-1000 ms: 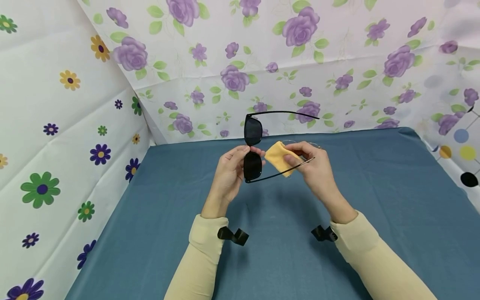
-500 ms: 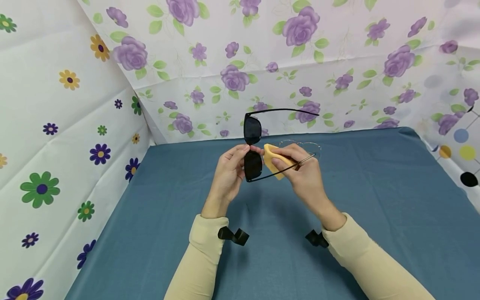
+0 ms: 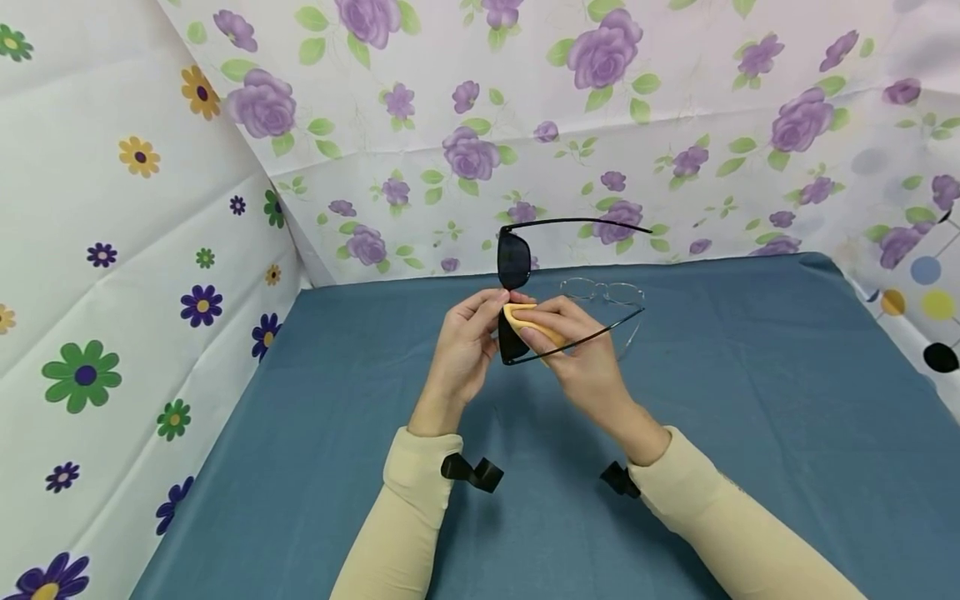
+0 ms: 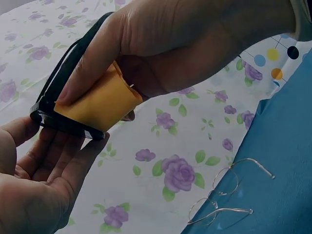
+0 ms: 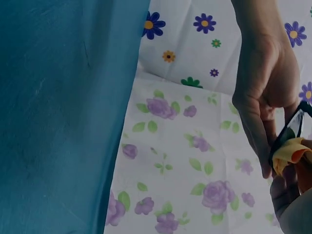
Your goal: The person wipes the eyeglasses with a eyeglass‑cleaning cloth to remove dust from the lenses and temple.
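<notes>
Your left hand (image 3: 463, 352) pinches the black sunglasses (image 3: 514, 260) above the middle of the blue table (image 3: 750, 392), unfolded toward the right. Your right hand (image 3: 588, 367) grips a yellow cloth (image 4: 100, 105) against their near lens (image 3: 509, 343), while wire glasses (image 3: 602, 289) rest beyond it, on the table's far part.

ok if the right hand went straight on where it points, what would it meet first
Likely the lower sunglasses lens in the head view; the yellow cloth pinched in the right hand appears to touch it, though depth is unclear.
</notes>
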{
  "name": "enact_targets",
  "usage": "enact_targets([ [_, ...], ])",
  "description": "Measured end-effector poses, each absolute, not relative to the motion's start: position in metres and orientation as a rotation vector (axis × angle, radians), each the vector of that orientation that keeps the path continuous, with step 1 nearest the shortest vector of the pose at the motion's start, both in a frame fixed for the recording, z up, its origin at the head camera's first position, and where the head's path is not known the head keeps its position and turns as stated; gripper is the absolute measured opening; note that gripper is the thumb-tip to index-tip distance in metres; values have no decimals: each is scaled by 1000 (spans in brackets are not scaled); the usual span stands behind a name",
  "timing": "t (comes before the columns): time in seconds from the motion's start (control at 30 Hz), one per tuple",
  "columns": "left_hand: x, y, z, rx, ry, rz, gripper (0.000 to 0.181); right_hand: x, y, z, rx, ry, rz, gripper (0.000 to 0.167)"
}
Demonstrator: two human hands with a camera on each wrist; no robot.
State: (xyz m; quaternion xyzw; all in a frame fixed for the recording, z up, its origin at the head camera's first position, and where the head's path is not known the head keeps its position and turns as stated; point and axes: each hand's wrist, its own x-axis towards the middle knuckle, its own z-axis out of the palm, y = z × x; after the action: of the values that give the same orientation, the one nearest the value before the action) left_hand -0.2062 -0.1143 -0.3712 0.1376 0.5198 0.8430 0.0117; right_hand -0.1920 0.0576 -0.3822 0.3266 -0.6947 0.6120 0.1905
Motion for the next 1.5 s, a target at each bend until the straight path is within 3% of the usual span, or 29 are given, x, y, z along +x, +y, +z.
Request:
enact_targets([
  [0.87, -205, -118, -371, 393, 1638, 2595, 27, -203, 79, -384, 1423, -2067, 1332, 35],
  [1.3, -206, -120, -372, 393, 1632, 2608, 26, -206, 87, -382, 1404, -2216, 1293, 28],
  [1.5, -207, -121, -372, 420, 1552, 2652, 25, -204, 101, -375, 1219, -2270, 1430, 27],
])
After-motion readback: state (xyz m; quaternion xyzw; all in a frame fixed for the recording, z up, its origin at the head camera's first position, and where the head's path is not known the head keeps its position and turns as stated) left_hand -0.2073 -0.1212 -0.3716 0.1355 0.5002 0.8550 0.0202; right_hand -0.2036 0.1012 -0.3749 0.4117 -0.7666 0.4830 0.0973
